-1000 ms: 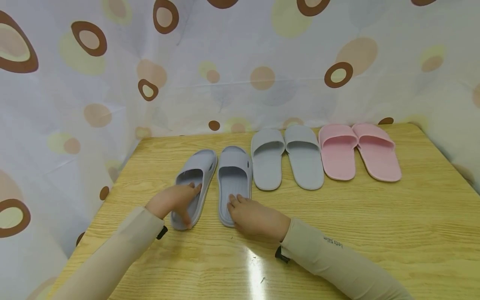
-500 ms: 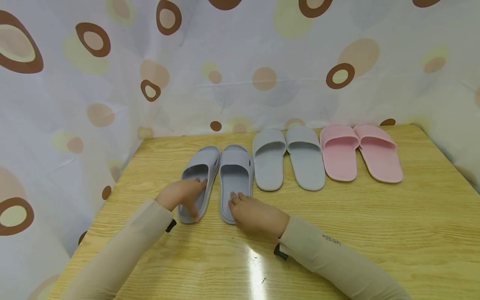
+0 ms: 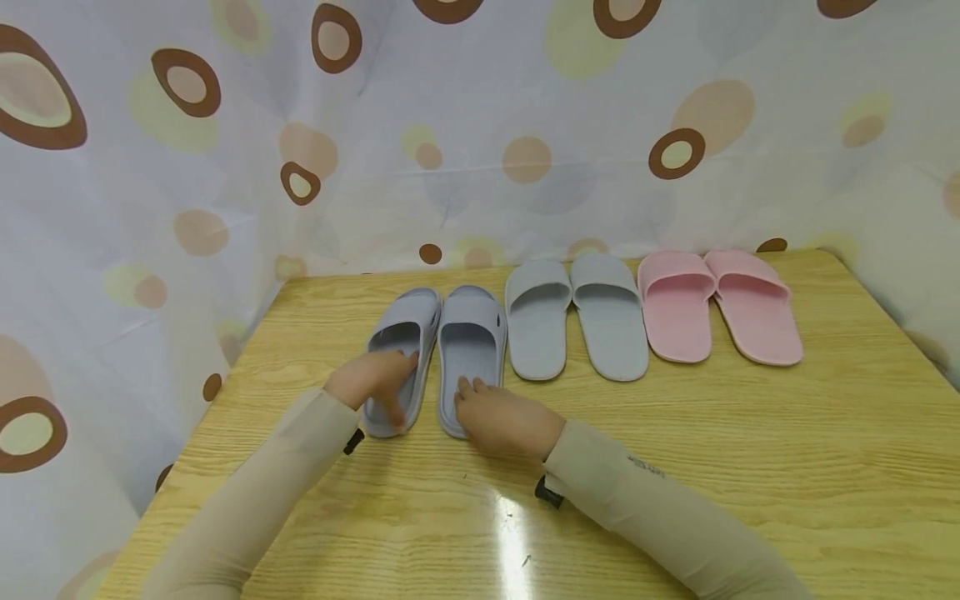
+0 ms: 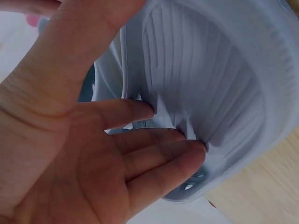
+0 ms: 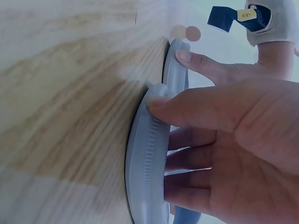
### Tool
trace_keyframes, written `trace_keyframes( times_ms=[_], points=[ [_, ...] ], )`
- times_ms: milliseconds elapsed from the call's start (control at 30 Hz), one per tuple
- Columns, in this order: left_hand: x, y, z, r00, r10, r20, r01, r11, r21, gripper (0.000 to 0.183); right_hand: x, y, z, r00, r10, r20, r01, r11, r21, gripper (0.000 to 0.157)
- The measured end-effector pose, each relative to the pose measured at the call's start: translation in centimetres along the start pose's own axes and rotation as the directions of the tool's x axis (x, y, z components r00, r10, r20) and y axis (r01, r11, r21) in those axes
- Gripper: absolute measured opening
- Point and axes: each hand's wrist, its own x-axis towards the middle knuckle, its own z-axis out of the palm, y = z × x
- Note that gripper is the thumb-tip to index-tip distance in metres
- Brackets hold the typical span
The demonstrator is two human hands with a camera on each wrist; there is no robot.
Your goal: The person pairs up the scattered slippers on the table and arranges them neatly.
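Observation:
Both hands are at the heel ends of a pair of blue-grey slide slippers lying side by side, toes toward the back. My left hand (image 3: 377, 380) holds the left slipper (image 3: 412, 310); in the left wrist view its fingertips touch the ribbed footbed (image 4: 210, 79). The left thumb (image 5: 194, 61) lies against that slipper's heel in the right wrist view. My right hand (image 3: 507, 418) holds the right slipper (image 3: 471, 348), its thumb (image 5: 187, 108) on the heel rim (image 5: 150, 135) and its fingers over the footbed. The slippers' toe ends nearly meet.
A pale grey pair (image 3: 538, 337) of slippers stands just right of the blue-grey ones, and a pink pair (image 3: 678, 325) beyond it. They line the back edge of the wooden table (image 3: 712, 450). Behind hangs a patterned cloth (image 3: 465, 100).
The left slipper has moved right and toward the back, closing the gap to the right one. Both slippers and hands have shifted slightly further back in the last half second.

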Motion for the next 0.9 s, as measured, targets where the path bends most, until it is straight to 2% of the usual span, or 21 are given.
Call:
trace_keyframes(
  times_ms=[200, 367, 567, 800, 900],
  points=[
    [0.8, -0.2, -0.3, 1.000, 0.008, 0.010, -0.009, 0.999, 0.040, 0.121, 0.5, 0.1, -0.5, 1.000, 0.002, 0.023, -0.002, 1.000, 0.009, 0.046],
    [1.0, 0.0, -0.7, 1.000, -0.003, 0.013, 0.003, 1.000, 0.019, 0.121, 1.0, 0.3, -0.7, 0.999, 0.021, 0.042, -0.022, 0.999, 0.030, 0.048],
    [1.3, 0.1, -1.2, 1.000, 0.005, -0.008, -0.004, 0.999, 0.044, 0.119, 1.4, 0.4, -0.9, 0.997, 0.040, 0.064, -0.043, 0.998, 0.039, 0.045],
    [1.6, 0.2, -1.8, 0.998, -0.046, 0.031, 0.047, 0.998, -0.028, 0.119, 2.1, 0.8, -1.3, 0.994, 0.051, 0.095, -0.057, 0.996, 0.068, 0.047],
    [2.0, 0.1, -2.0, 0.999, -0.042, 0.028, 0.042, 0.999, 0.002, 0.119, 2.5, 1.1, -1.4, 0.992, 0.066, 0.110, -0.075, 0.994, 0.079, 0.048]
  ],
)
